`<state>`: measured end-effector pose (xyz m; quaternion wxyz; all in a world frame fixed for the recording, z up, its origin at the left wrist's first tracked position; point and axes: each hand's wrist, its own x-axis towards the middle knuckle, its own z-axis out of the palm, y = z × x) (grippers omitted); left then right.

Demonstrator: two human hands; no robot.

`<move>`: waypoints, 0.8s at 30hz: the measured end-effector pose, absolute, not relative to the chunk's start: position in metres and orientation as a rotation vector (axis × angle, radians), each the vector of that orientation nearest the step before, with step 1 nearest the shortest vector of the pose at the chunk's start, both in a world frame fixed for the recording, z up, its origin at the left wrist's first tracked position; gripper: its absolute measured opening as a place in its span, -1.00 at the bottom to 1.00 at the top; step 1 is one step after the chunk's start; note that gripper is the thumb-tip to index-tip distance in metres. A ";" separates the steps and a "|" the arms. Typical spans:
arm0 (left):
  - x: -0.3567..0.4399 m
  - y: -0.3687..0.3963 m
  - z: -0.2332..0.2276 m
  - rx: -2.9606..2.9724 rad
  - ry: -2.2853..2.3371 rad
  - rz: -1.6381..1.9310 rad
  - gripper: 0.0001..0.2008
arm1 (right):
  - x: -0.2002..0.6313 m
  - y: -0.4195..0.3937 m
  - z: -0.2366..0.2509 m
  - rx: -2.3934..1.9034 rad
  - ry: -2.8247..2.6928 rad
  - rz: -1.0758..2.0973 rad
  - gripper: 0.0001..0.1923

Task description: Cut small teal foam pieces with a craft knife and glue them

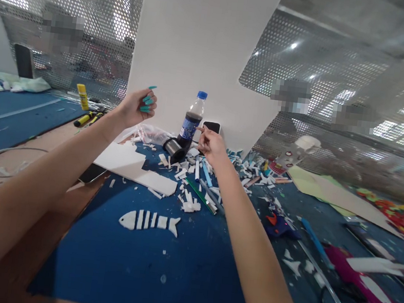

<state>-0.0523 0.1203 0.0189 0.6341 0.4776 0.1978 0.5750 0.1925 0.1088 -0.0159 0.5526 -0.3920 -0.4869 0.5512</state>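
Your left hand (136,106) grips the left edge of an upright white foam board (200,48), fingers curled closed on it. Your right hand (212,145), fingers loosely bunched and holding nothing, hovers just right of a cola bottle (192,121).

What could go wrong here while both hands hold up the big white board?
The white board stands upright, gripped at its edge by the left hand; it could tip onto the cola bottle. The right hand is close beside that bottle and may knock it over. A falling bottle could scatter the foam fish.
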 end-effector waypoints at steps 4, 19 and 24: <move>-0.056 0.126 0.015 1.171 0.547 1.327 -0.68 | 0.197 0.110 -0.012 -0.896 -1.128 1.303 -0.77; -0.061 0.138 -0.002 1.851 1.036 1.530 -0.67 | 0.219 0.126 -0.009 -0.820 -0.974 1.126 -0.75; -0.062 0.135 -0.003 2.092 1.190 1.443 -0.66 | 0.218 0.131 -0.013 -0.864 -0.953 1.081 -0.71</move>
